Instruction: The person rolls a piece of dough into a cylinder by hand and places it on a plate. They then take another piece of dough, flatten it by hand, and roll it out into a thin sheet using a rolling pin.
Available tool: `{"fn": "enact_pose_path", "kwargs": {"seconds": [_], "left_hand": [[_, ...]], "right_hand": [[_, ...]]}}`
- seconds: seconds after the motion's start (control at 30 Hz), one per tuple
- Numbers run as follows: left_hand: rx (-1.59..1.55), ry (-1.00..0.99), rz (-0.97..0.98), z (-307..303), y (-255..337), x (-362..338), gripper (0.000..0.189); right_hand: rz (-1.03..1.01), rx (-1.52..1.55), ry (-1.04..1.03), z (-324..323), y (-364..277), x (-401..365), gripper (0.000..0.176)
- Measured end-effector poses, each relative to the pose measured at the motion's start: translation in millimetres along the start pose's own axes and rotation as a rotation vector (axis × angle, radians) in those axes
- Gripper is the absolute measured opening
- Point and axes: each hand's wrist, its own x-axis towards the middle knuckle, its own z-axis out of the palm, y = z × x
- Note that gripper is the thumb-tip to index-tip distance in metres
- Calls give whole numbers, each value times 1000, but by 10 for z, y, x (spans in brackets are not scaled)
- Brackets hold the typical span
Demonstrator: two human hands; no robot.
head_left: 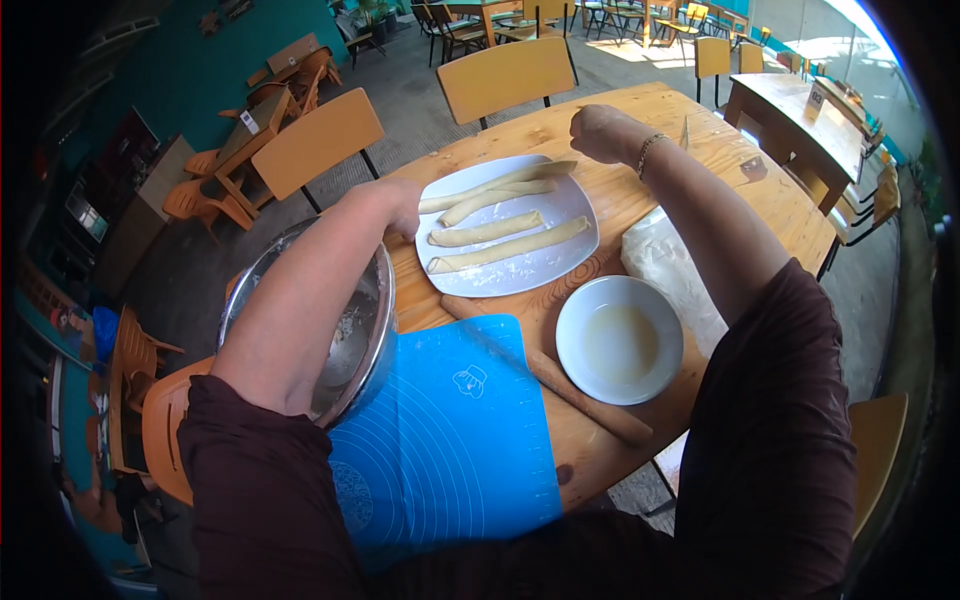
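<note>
On the wooden table a white plate [512, 280] carries several long rolls of pale dough [510, 246], dusted with flour. My left hand [402, 206] is at the plate's left rim, near the left end of the farthest roll. Its fingers are mostly hidden, so whether it grips the rim or the dough cannot be made out. Beyond the plate's far right corner, my right hand [606, 134] hovers with its fingers curled closed. Anything inside it is hidden. Nearer to me lie a wooden rolling pin [585, 398] and a blue baking mat [450, 430].
A white bowl [620, 340] with pale liquid stands right of the rolling pin. Behind it lies a clear plastic bag [672, 265] with white contents. A large metal bowl [375, 345] sits at the left under my forearm. Yellow chairs [505, 78] surround the wooden table [720, 175].
</note>
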Motion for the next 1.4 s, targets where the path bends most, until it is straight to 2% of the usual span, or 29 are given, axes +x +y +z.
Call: {"fn": "enact_pose_path", "kwargs": {"seconds": [0.03, 0.07, 0.2, 0.33, 0.4, 0.47, 0.57, 0.63, 0.73, 0.8, 0.87, 0.93, 1.0, 1.07, 1.23, 1.33, 1.4], "left_hand": [[1, 2, 4, -79, 11, -75, 36], [15, 40, -32, -144, 3, -130, 38], [7, 257, -79, -333, -270, -189, 40], [-30, 312, -79, -623, -413, -754, 43], [-108, 471, -50, -680, -430, -1252, 47], [-148, 698, -31, -534, -485, -1707, 47], [-136, 783, 4, -239, -640, -2372, 44], [-308, 922, 79, 53, -672, -2848, 41], [-423, 983, 21, 609, -817, -3399, 40], [-518, 999, -89, 1049, -924, -3696, 39], [-618, 1023, -208, 1502, -1075, -3873, 39], [-619, 883, -440, 1963, -1217, -3967, 44], [-702, 698, -496, 2233, -1177, -3996, 48], [-841, 614, -490, 2237, -979, -3997, 57], [-644, 589, -419, 2620, -840, -3656, 64], [-627, 514, -469, 2616, -809, -3637, 61], [-579, 567, -472, 2695, -765, -3634, 57]], "right_hand": [[137, 190, 28, -225, -100, -229, 24], [139, 189, 26, -364, -146, -398, 24], [7, 202, 307, -733, -366, -1043, 33], [-106, 188, 361, -1045, -630, -1820, 34], [-160, 275, 358, -1128, -770, -2184, 32], [-206, 354, 385, -1107, -915, -2487, 32], [-218, 500, 350, -1008, -1212, -2868, 33], [-256, 596, 296, -857, -1433, -3028, 32], [-350, 708, 169, -564, -1799, -3098, 32], [-396, 692, 47, -441, -2087, -3052, 32], [-493, 705, 33, -361, -2404, -2961, 32], [-593, 719, 13, -323, -2695, -2844, 32], [-667, 732, -25, -320, -2953, -2665, 32], [-710, 735, -33, -256, -3175, -2479, 33], [-645, 510, 123, 17, -3557, -2233, 40], [-596, 452, 223, 106, -3599, -2236, 41], [-585, 466, 250, 176, -3583, -2246, 41]]}}
